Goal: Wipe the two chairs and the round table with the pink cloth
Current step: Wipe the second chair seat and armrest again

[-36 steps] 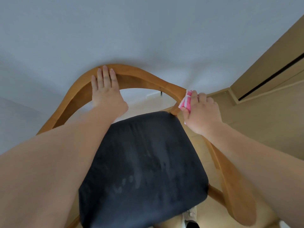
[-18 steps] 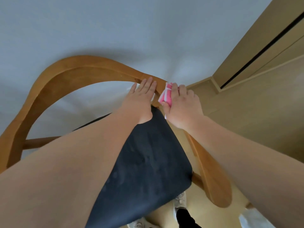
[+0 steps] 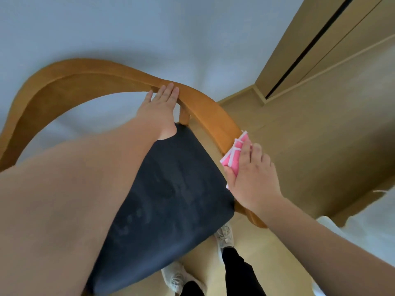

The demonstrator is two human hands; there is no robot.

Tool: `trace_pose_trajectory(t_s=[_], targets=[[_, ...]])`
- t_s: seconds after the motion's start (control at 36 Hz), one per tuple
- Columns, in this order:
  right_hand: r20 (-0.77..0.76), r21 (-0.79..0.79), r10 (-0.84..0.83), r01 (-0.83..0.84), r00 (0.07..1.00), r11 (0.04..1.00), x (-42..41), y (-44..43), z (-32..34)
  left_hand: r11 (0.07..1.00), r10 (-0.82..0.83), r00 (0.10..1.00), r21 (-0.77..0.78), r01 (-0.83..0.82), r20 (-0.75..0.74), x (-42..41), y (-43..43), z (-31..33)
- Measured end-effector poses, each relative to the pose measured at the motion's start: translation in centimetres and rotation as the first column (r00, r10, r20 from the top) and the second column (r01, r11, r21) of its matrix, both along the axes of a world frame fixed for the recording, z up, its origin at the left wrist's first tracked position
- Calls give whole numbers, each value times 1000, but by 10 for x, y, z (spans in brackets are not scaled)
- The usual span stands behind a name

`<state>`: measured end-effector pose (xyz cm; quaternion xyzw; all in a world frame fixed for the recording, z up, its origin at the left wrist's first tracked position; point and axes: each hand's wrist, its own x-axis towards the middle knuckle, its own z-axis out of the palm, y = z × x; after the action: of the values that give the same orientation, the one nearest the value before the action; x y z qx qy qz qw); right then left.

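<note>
Right hand [image 3: 252,178] is wiping the chair [image 3: 85,75] arm, grip pinching the pink cloth [image 3: 235,154]; left hand [image 3: 159,108], fingers straight, is bracing its back (other chair and tabletop, unseen here, apparently remaining).

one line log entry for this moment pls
phase: wiping chair | left hand: flat on top rail | right hand: grips pink cloth against armrest | seat: dark cushion

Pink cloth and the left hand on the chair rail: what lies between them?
Only a bare stretch of the wooden rail runs from the left hand to the pink cloth, in the head view.
</note>
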<state>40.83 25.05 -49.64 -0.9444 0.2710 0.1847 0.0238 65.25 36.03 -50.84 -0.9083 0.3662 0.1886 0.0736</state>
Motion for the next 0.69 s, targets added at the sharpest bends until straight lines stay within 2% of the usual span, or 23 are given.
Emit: trace_pose_trajectory(t_s=[0.08, 0.17, 0.22, 0.31, 0.39, 0.56, 0.69], targets=[[35, 4, -57, 57, 998, 998, -13, 6, -2, 1000, 11, 1000, 17, -11, 9, -3, -3, 2], [9, 17, -46, 46, 999, 999, -14, 7, 0, 997, 63, 998, 32, -64, 24, -16, -9, 6], [13, 15, -41, 41, 999, 999, -13, 7, 2, 998, 58, 998, -19, -57, 23, -37, -17, 9], [26, 7, -41, 41, 999, 999, -13, 8, 3, 981, -116, 993, -156, 118, 17, -82, -22, 15], [22, -2, -45, 45, 999, 999, -14, 7, 2, 953, -247, 969, -191, 236, -34, -121, -12, 14], [85, -10, -86, 87, 993, 996, -24, 9, -6, 975, -170, 975, -170, 146, -143, -143, -3, 5], [55, 27, -133, 132, 990, 991, -54, 19, -5, 976, -198, 961, -130, 175, -195, -134, -5, 17]])
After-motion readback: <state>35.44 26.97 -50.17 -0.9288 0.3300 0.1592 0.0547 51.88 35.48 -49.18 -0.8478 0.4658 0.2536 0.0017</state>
